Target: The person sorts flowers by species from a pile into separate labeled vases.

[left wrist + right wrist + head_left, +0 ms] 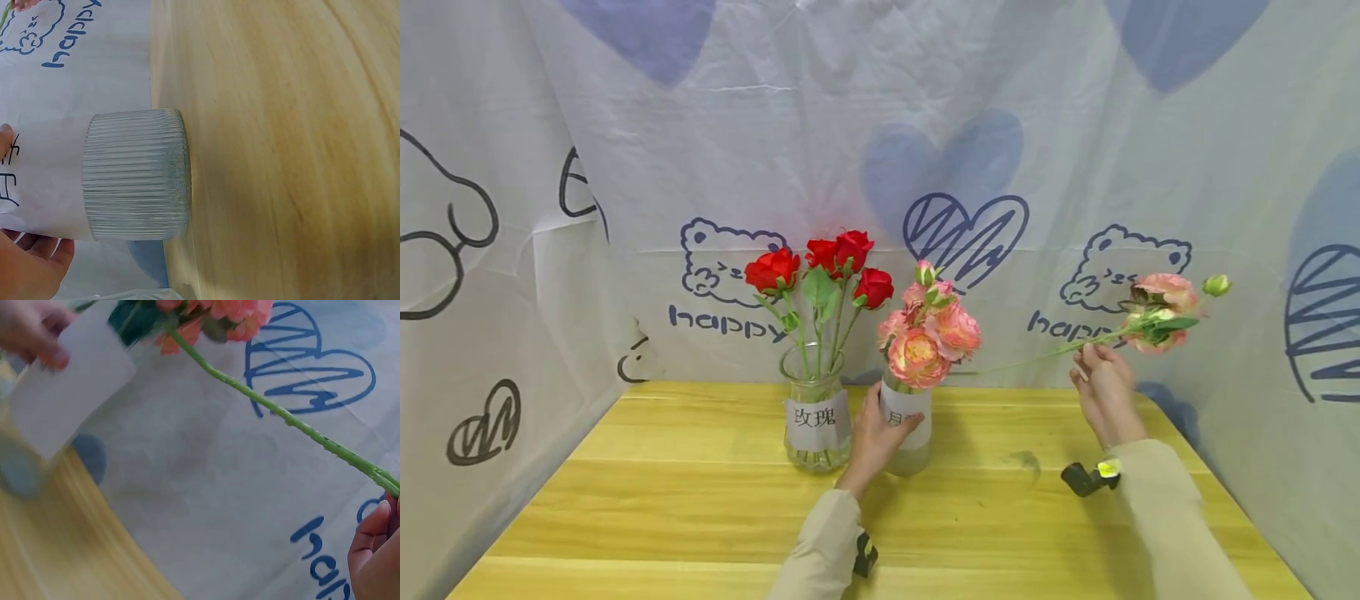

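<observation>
My left hand (880, 437) grips a glass vase (912, 462) with a white paper label, its thumb across the front. Up close, the left wrist view shows the vase's ribbed base (137, 178) upright on the table. Several pink flowers (936, 333) stand in this vase. Off to the right, raised above the table, my right hand (1108, 396) pinches the green stem of a pink flower spray (1165, 292). The blooms and a bud point right, while the thin stem (275, 411) reaches left toward the vased flowers. Whether its tip touches them I cannot tell.
Left of the held vase stands a second glass vase (816, 383) with a white label and several red roses (850, 250). Both vases are on a wooden table (700, 492). A printed white cloth (820, 158) hangs behind and at the sides.
</observation>
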The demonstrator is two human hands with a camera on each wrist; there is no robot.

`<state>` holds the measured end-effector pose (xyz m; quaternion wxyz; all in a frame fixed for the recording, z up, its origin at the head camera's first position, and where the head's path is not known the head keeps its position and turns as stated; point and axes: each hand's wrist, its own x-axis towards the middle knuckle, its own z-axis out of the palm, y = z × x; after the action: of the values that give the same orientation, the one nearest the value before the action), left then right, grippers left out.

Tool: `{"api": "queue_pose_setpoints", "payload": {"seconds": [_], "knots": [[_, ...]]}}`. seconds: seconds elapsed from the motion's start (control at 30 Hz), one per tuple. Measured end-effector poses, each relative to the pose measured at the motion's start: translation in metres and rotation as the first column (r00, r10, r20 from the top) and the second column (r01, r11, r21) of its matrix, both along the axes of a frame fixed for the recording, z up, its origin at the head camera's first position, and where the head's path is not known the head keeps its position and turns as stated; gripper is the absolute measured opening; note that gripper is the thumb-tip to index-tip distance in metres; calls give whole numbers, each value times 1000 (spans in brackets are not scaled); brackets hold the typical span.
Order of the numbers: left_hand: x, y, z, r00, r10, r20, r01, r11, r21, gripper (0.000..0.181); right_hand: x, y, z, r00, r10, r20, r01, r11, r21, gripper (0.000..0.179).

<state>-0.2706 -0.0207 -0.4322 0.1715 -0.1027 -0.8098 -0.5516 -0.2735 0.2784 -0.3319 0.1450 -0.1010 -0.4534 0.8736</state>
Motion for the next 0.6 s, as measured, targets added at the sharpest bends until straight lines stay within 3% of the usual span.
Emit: {"api": "queue_pose_setpoints", "payload": {"seconds": [0.23, 0.6], "knots": [[0, -1, -2, 1000, -9, -18, 9, 1000, 14, 73, -6, -7, 13, 1000, 27, -6, -27, 995, -96, 8], [0, -1, -1, 1000, -4, -25, 5, 1000, 15, 73, -9, -24, 30, 1000, 15, -22, -16, 999, -39, 14]]}}
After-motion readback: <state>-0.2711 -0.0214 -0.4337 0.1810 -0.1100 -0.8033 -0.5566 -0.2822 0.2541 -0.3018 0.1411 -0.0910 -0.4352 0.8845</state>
